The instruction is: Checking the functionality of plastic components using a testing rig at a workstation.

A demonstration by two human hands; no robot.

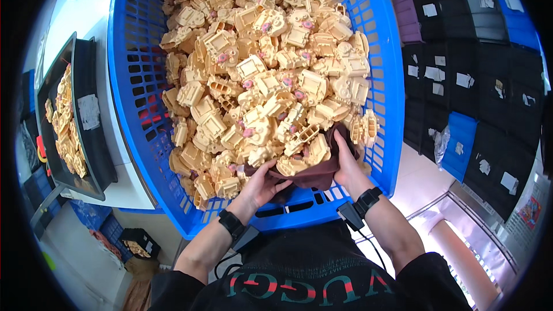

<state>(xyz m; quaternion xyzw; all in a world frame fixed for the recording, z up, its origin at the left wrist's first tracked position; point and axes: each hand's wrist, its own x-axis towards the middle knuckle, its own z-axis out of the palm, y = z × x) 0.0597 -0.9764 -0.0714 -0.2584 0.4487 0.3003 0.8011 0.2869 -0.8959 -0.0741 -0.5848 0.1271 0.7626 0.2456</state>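
A large blue plastic basket [387, 80] with slotted walls stands in front of me, heaped with cream-coloured moulded plastic parts [268, 83], several with small pink bits on them. At its near side lies a dark brown cloth [321, 176], with a few of the parts resting on it. My left hand [265, 186] is closed on the cloth's left edge, fingers partly tucked beneath it. Along its right edge my right hand [348, 166] grips the cloth, thumb pointing up; its other fingers are mostly hidden.
A black tray [92, 138] with similar parts sits on a white surface to the left. Stacked black bins [443, 80] with paper labels fill the right, with a blue bin [459, 145] among them. A small black box [151, 246] stands at lower left.
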